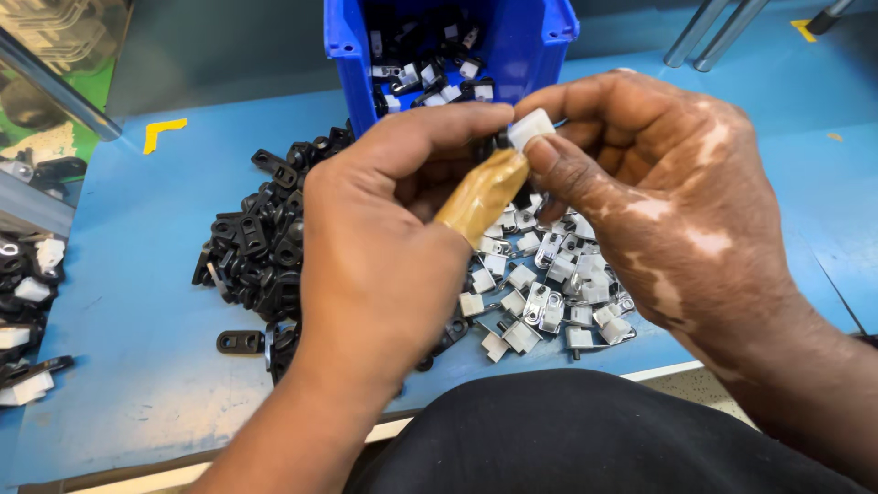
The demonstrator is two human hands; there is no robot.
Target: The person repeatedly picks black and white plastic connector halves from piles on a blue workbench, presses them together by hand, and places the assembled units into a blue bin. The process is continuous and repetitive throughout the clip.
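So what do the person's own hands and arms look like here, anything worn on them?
Both are bare: no gloves, sleeves, rings or watch show on the left hand or right hand. The one covering is a tan wrap around the left thumb, like tape or a finger cot.

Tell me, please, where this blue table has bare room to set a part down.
Bare table lies left of the black parts pile, right of the blue bin, and near the front edge. It is crowded under the left hand and right hand, where the white-and-metal pile spreads.
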